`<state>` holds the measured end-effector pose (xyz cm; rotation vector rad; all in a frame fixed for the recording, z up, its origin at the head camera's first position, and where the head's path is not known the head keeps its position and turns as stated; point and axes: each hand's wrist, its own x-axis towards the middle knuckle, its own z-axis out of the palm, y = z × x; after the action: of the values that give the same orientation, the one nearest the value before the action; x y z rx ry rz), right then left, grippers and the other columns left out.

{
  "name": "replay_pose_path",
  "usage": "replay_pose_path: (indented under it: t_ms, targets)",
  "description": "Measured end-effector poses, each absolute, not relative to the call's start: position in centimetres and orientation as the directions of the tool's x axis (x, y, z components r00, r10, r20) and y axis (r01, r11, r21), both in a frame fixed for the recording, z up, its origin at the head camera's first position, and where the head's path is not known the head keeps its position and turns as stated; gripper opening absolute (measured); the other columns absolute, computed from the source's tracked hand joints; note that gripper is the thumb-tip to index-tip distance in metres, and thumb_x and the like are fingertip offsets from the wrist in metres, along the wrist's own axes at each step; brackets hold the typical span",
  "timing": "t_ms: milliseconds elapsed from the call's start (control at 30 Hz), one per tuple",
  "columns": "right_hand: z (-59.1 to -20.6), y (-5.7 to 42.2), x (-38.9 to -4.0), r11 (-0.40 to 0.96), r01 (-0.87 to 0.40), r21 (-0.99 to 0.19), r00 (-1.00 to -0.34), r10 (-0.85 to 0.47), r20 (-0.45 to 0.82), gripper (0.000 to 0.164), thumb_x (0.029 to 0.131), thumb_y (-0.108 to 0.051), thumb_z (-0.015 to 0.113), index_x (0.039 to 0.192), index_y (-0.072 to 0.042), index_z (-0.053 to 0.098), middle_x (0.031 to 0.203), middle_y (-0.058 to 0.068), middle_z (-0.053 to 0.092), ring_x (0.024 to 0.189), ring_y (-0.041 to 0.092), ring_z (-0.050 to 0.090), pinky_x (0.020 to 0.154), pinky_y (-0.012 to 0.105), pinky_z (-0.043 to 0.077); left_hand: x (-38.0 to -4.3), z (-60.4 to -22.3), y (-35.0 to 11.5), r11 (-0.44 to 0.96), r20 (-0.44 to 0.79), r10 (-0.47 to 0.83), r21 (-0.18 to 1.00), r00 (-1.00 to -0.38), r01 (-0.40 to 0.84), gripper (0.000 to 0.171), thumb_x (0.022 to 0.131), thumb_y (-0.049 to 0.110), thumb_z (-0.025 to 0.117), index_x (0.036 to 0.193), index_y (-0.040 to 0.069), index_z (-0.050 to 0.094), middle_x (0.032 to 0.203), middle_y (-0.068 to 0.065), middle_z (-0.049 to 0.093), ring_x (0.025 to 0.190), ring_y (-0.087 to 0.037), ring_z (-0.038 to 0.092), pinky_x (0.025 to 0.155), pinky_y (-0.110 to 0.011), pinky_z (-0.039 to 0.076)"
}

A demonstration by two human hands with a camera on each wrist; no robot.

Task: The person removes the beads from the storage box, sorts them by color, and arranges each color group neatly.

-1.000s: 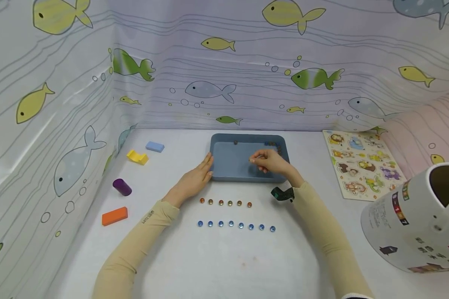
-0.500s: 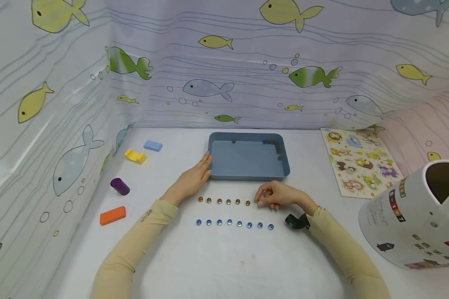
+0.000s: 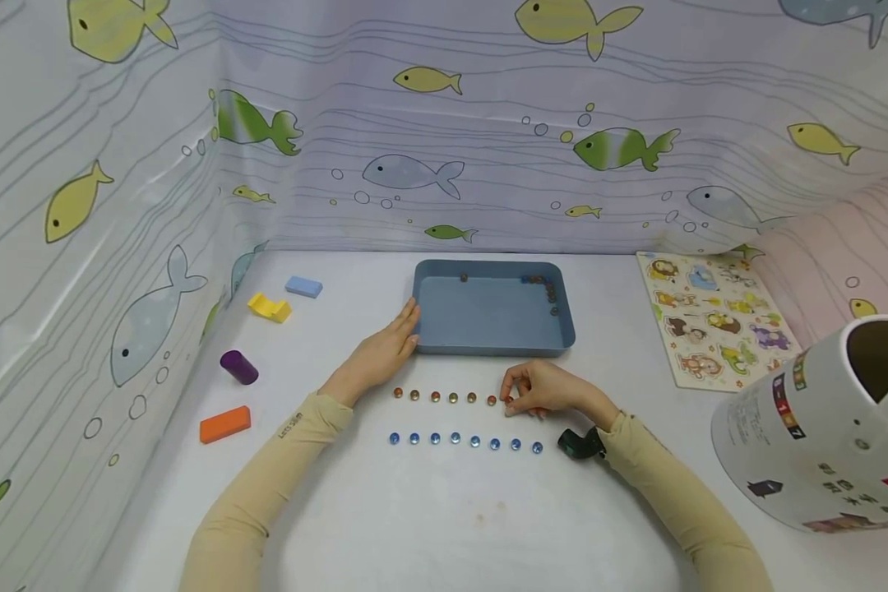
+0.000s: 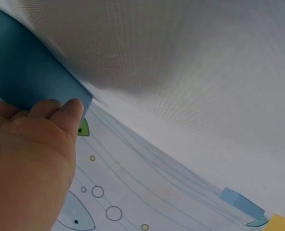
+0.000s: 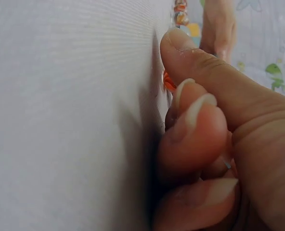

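Observation:
My right hand (image 3: 551, 386) is low over the table at the right end of a row of orange and amber glass marbles (image 3: 453, 398). Its thumb and index finger pinch an orange-swirled marble (image 5: 169, 82), mostly hidden behind the thumb in the right wrist view. Closer to me runs a second row, of blue marbles (image 3: 455, 438). My left hand (image 3: 377, 355) lies with straight fingers against the left side of a blue-grey tray (image 3: 488, 352). In the left wrist view the fingertips touch the tray's wall (image 4: 41, 72).
Several marbles (image 3: 551, 298) sit in the tray's far right corner. Left on the table are a blue block (image 3: 304, 286), yellow block (image 3: 270, 308), purple cylinder (image 3: 239, 367) and orange block (image 3: 225, 424). An animal puzzle board (image 3: 718, 325) and large white bucket (image 3: 777, 460) stand right.
My right hand has come from inside the tray toward me, bringing a marble to the right end of the orange and amber row. The left hand has stayed at the tray's side.

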<state>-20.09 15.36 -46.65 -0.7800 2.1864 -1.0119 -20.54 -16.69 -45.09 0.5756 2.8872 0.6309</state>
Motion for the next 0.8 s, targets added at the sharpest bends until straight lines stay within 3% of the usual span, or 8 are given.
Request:
replay_pose_path:
  t_ms: [200,500,800]
  targets:
    - [-46.5,15.3,-20.0,0.545,-0.250,-0.800,-0.642,-0.712,-0.284,0.013,0.082,-0.017,0.078,0.091,-0.016,0.069,0.050,-0.004,0.050,0.036,0.007,0.045,0.038,0.020,0.040,-20.6,-45.2,-16.7,0.839,-0.046,0.389,0.429,-0.920,0.333,0.057,0.107,0.029,0.030,0.155,0.005,0.013,0.164,-0.008,0.002,0.148,-0.028,0.022,0.118,-0.046,0.030]
    - [-45.2,16.3,-20.8,0.531,-0.165,-0.831,-0.619,-0.712,-0.332,0.029,0.088,-0.025,0.072,0.111,-0.009,0.062,0.057,-0.001,0.051,0.046,0.012,0.050,0.046,0.023,0.043,-20.7,-45.3,-16.8,0.844,-0.053,0.389,0.421,-0.920,0.332,0.057,0.107,0.031,0.030,0.155,0.006,0.012,0.164,-0.006,0.001,0.149,-0.026,0.020,0.119,-0.045,0.028]
    - [-41.3,15.9,-23.9,0.470,-0.187,-0.863,-0.690,-0.688,-0.225,0.031,0.099,-0.019,0.057,0.118,0.005,0.059,0.067,0.004,0.056,0.056,0.026,0.050,0.051,0.035,0.044,-20.7,-45.3,-16.8,0.843,-0.050,0.390,0.420,-0.919,0.335,0.057,0.107,0.029,0.030,0.155,0.005,0.012,0.164,-0.007,0.001,0.149,-0.028,0.021,0.119,-0.045,0.028]
